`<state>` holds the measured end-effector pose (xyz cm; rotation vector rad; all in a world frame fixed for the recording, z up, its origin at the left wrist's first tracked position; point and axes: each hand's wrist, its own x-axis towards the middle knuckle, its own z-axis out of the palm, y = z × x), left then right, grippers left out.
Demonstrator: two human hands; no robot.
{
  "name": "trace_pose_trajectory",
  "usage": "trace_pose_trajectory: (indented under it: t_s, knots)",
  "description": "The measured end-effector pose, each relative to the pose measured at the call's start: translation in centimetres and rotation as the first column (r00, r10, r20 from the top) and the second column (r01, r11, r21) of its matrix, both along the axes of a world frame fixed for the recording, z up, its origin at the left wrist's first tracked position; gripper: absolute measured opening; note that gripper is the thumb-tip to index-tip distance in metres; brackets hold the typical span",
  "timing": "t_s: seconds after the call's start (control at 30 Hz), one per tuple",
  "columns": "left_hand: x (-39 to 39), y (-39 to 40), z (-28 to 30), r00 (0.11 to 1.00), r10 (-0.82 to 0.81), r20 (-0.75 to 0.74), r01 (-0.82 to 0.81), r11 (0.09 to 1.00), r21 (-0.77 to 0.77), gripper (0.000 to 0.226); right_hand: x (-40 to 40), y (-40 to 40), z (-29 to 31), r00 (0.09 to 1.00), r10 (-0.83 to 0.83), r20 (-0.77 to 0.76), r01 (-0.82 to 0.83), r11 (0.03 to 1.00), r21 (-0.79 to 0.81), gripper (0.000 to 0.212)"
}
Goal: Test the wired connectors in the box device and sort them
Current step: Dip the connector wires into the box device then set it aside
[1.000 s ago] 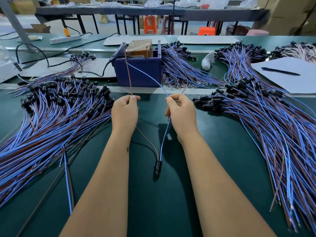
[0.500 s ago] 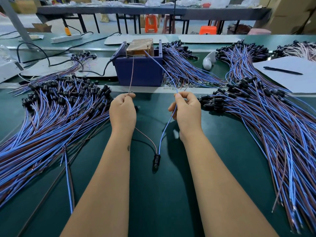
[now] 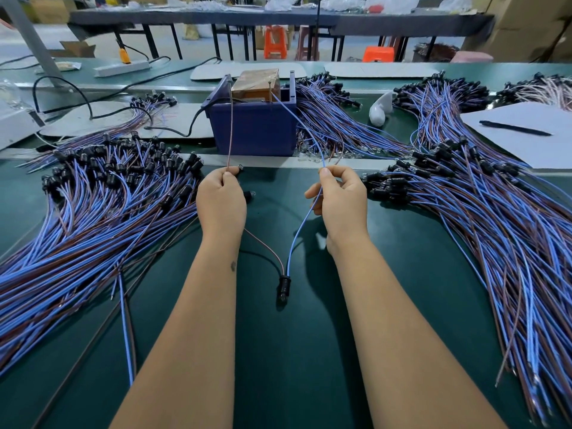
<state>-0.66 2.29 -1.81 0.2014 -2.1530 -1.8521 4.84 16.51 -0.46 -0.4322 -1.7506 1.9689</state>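
We hold 1 connector [image 3: 284, 286] by its 2 leads, and the pose looks like the test step itself. Our left hand [image 3: 221, 202] pinches the brown lead [image 3: 230, 131] between curled fingers, and our right hand [image 3: 339, 199] pinches the blue lead [image 3: 305, 125] the same way; neither hand is spread. Both leads run up toward 12 o'clock to the blue box [image 3: 253, 128], the brown one reaching its left rim and the blue one a metal pin near its right side, so we judge the bare ends are being pressed to 2 contacts, though the contact points are too small to confirm. Keeping the hands apart keeps the 2 leads from crossing. The connector's black body hangs between our forearms at 6 o'clock of the hands, just over the green surface [image 3: 278, 366], lens end down; whether it lights we cannot tell. Inside the box sits a brown taped block [image 3: 255, 83], and a black cable [image 3: 192, 128] enters at its left. Piles of the same wired parts lie at 9 o'clock [image 3: 93, 205], at 3 o'clock [image 3: 495, 212] and behind the box at 1 o'clock [image 3: 334, 119], likely the tested and untested stock; which is which we cannot tell. A sheet [image 3: 532, 140] with a pen [image 3: 513, 127] lies at 2 o'clock.
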Motion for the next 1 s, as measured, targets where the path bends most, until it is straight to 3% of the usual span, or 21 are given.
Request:
trace_pose_trajectory:
  t_s: [1.0]
  knots:
    - [-0.31, -0.22, 0.12, 1.000, 0.016, -0.002, -0.016, 0.998, 0.061, 0.032, -0.88, -0.29, -0.47, 0.998, -0.046, 0.051, 0.039, 0.990, 0.132, 0.014]
